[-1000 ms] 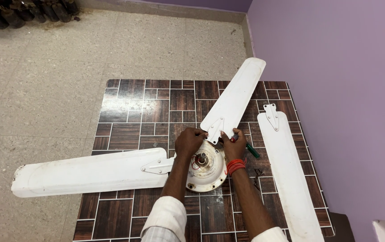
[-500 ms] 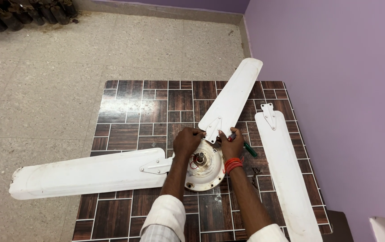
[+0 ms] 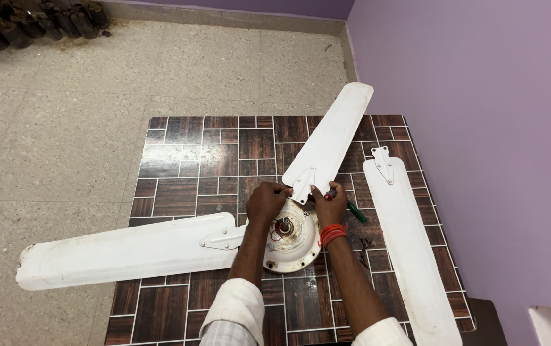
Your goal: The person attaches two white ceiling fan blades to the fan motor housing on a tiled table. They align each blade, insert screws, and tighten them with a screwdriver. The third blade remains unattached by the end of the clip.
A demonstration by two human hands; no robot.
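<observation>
A white ceiling fan motor hub [image 3: 291, 247] lies on a brown tiled table top [image 3: 185, 166]. One white blade [image 3: 128, 251] is fixed to the hub and stretches left. A second blade [image 3: 330, 141] points up and right; its metal bracket end sits at the hub's rim. My left hand [image 3: 267, 202] grips that bracket end from the left. My right hand [image 3: 330, 204], with a red wristband, presses on the bracket from the right and holds a green-handled screwdriver [image 3: 352, 210]. A third loose blade [image 3: 407, 247] lies apart at the right.
A purple wall [image 3: 480, 128] stands close on the right. Speckled stone floor [image 3: 64, 115] surrounds the table. Dark plant pots [image 3: 32, 22] line the far left corner. A small dark piece [image 3: 365, 244] lies on the table beside my right forearm.
The upper blade's bracket end has stayed at the hub while both hands shifted slightly on it. The view has moved a little; nothing was let go.
</observation>
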